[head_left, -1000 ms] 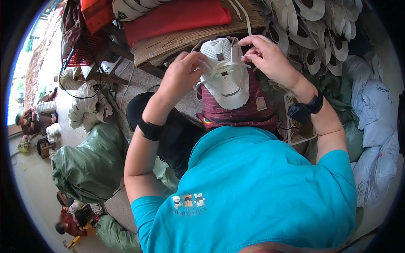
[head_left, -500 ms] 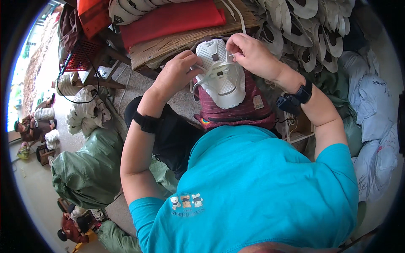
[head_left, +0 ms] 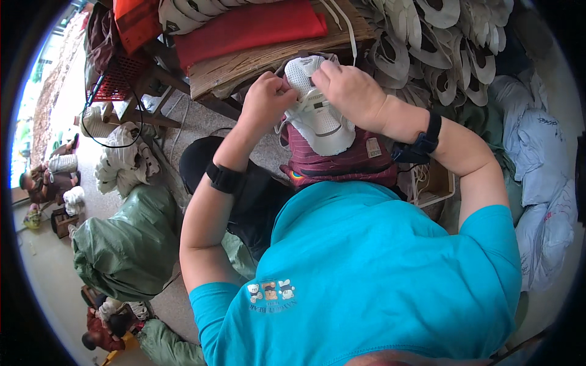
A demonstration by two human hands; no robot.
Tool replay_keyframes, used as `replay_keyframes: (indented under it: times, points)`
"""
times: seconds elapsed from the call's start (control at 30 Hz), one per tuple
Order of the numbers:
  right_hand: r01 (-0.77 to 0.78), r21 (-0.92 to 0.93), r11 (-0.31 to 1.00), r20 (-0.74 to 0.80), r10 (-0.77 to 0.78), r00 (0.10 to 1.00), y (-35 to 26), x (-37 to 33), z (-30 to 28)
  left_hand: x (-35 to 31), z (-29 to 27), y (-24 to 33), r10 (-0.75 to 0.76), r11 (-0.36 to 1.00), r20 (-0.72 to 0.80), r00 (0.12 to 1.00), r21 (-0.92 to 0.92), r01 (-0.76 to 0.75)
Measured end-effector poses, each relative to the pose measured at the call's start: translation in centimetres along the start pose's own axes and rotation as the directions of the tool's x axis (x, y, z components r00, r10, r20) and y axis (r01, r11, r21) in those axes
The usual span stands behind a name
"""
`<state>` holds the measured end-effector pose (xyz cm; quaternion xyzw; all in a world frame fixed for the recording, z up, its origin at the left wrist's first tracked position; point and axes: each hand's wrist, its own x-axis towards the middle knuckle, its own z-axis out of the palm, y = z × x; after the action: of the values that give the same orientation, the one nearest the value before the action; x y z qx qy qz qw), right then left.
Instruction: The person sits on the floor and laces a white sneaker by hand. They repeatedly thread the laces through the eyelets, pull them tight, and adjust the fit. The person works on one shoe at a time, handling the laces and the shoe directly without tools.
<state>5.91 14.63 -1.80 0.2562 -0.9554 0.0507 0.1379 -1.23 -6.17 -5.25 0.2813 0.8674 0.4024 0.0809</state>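
Note:
A white mesh shoe upper [head_left: 329, 135] lies toe toward me on a maroon striped cloth [head_left: 299, 155] over my lap, its tongue [head_left: 299, 72] pointing at the wooden table. At its left edge my left hand [head_left: 266, 100] is closed, thumb and forefinger pinched by the lacing area on a white shoelace. My right hand [head_left: 351, 94] is bent over the tongue from the right, fingers closed together; they hide most of the shoelace they grip. Thin lace loops show at the upper's left side.
A wooden table [head_left: 256, 67] ahead bears a folded red cloth [head_left: 256, 36] and more white uppers [head_left: 201, 13]. Many pale uppers [head_left: 452, 43] hang at the far right. White sacks [head_left: 537, 158] stand right, a green sack [head_left: 128, 244] left. Co-workers [head_left: 46, 183] sit at far left.
My right hand has moved left across the tongue, turning its back upward. My left hand has shifted slightly, its fingers now pinched nearer the upper's edge. The wide lace loops have shrunk.

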Motion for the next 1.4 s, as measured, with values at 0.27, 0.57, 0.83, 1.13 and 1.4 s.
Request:
replay_keyframes:
  times: [0.27, 0.57, 0.83, 1.13, 1.4]
  points:
    - [0.077, 0.244, 0.967, 0.183, -0.124, 0.975, 4.1, 0.8, -1.6, -0.6, 0.6, 2.3, -0.193, 0.882, -0.24, 0.951, -0.468, 0.06]
    - [0.085, 0.482, 0.872, 0.433, -0.321, 0.842, 7.8, 3.5, -3.5, 1.0, -1.8, 5.6, -0.126, 0.518, -0.117, 0.985, -0.855, -0.035]
    - [0.127, 0.49, 0.862, 0.379, -0.342, 0.86, 8.5, 3.3, -2.8, -0.1, -0.9, 2.9, -0.306, 0.464, -0.142, 0.941, -0.886, 0.017]
    - [-0.695, 0.592, 0.408, 0.658, 0.252, 0.709, 5.9, 4.0, -0.8, -1.0, 0.7, 1.9, -0.283, 0.488, -0.162, 0.945, -0.873, -0.004]
    - [-0.046, 0.403, 0.914, 0.092, 0.01, 0.996, 4.7, 3.8, -0.3, -1.6, 0.6, 1.8, -0.251, 0.506, -0.172, 0.953, -0.862, -0.022]
